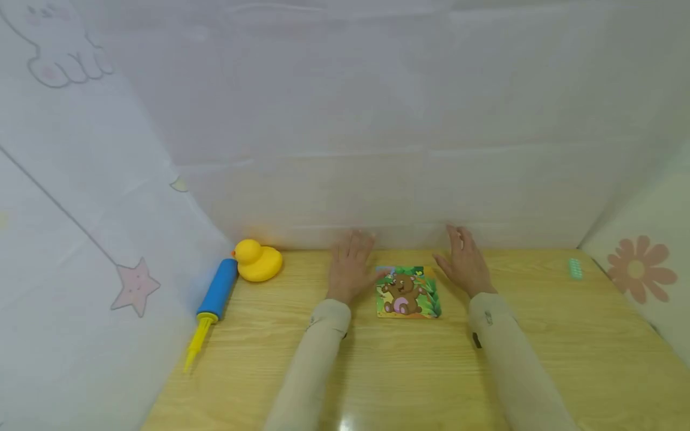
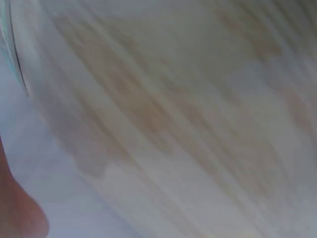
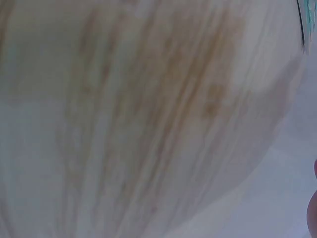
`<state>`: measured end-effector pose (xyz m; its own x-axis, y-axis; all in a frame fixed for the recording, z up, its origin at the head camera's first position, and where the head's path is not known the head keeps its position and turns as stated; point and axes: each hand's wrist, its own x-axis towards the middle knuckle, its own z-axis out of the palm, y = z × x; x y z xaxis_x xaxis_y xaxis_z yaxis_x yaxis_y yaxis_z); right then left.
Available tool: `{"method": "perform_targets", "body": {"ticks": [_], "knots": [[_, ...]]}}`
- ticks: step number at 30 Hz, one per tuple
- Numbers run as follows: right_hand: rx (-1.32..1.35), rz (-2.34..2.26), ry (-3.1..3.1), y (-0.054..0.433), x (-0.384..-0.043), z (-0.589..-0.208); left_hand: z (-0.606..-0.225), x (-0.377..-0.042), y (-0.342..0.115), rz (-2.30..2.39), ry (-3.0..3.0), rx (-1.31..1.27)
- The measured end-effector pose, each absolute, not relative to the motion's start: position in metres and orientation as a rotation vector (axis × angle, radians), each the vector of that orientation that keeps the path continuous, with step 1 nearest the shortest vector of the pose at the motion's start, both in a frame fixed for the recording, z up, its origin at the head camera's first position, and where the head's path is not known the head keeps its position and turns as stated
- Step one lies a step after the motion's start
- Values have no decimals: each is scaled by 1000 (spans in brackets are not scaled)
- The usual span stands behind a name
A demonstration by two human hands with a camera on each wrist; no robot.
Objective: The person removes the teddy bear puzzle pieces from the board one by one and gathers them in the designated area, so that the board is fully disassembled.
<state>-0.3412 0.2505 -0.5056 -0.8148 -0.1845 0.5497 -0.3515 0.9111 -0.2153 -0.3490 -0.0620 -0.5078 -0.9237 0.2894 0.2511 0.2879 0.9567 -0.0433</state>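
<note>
A small rectangular picture (image 1: pixel 404 299) of a brown bear among green leaves lies flat on the wooden table between the two hands. To its left the left hand (image 1: pixel 347 272) has its fingers spread toward the back wall, and its thumb overlaps the picture's upper left corner; whether it touches cannot be told. On the picture's right side, the right hand (image 1: pixel 465 263) is held with fingers extended and grips nothing. Both wrist views mostly show blurred table surface. Part of the left hand (image 2: pixel 20 213) enters at lower left in one, and fingertips (image 3: pixel 312 215) appear at the right edge of the other.
A yellow toy duck (image 1: pixel 260 263) sits at the table's back left. Beside it lies a blue and yellow hand pump (image 1: pixel 218 293). A small light green bumpy piece (image 1: pixel 575 269) is at the back right. White printed sheeting (image 1: pixel 345 120) encloses the table (image 1: pixel 409 371) behind and at both sides.
</note>
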Motion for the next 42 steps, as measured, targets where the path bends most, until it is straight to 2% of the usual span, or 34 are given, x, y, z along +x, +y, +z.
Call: {"method": "perform_targets", "body": {"ticks": [15, 30, 42], "knots": [[426, 977, -2695, 239, -343, -508, -497, -328, -16, -312, -3088, -558], [500, 888, -2980, 231, -345, -501, -501, -324, 6, -382, -3208, -475], [403, 904, -3082, 229, -344, -502, -503, -321, 17, -260, -3254, -436]]}}
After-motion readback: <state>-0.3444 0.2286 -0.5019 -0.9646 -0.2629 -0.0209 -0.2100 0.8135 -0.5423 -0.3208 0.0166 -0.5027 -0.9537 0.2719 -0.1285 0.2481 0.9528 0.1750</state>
